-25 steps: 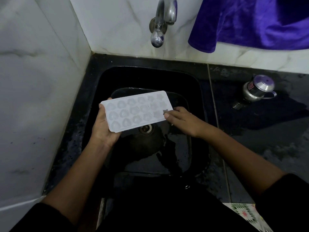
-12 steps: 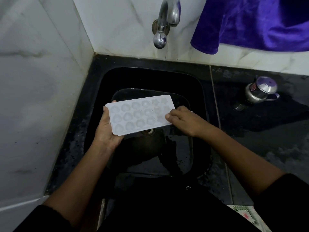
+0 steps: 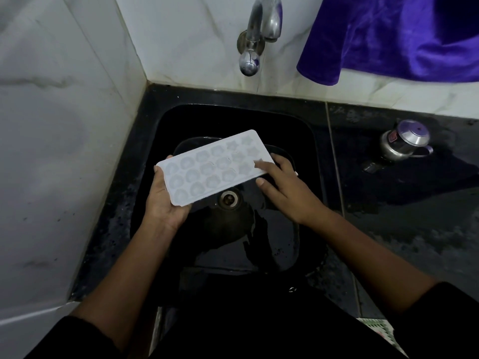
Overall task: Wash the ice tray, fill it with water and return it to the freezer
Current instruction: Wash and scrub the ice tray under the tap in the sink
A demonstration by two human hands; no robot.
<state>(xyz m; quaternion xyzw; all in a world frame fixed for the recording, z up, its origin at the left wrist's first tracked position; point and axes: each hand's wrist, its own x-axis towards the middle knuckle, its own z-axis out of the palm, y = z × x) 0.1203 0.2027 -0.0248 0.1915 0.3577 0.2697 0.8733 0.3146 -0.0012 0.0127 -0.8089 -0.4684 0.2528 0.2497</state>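
- White marble-look tiles (image 3: 64,125) cover the left and rear walls, which meet in a corner above a black counter (image 3: 388,216).
- A black sink (image 3: 181,120) is set into the counter against that corner. Its drain (image 3: 228,199) shows at the basin floor, and the floor around it looks wet.
- A chrome tap (image 3: 259,35) projects from the rear wall, with its spout over the far side of the sink.
- A purple cloth (image 3: 388,35) hangs down the rear wall to the right of the tap.
- A steel lidded pot (image 3: 404,141) stands on the counter to the right of the sink, well apart from both hands.
- The ice tray (image 3: 207,169) is white, with three rows of moulded shapes facing the camera. It is held in the air over the sink, above the drain and clear of the basin floor. Its long axis runs from near left to far right.
- The left hand (image 3: 166,203) supports the tray's left end from beneath, palm up. Its grip is clamped on that end, with fingertips showing at the far edge.
- The right hand (image 3: 287,187) is at the tray's right end. Its grip is closed on that end: the forefinger lies on the top face, the other fingers curl round the end edge, and the thumb sits just beside the near edge.
- Both forearms are bare, ending in dark sleeves (image 3: 453,320) at the bottom of the view.
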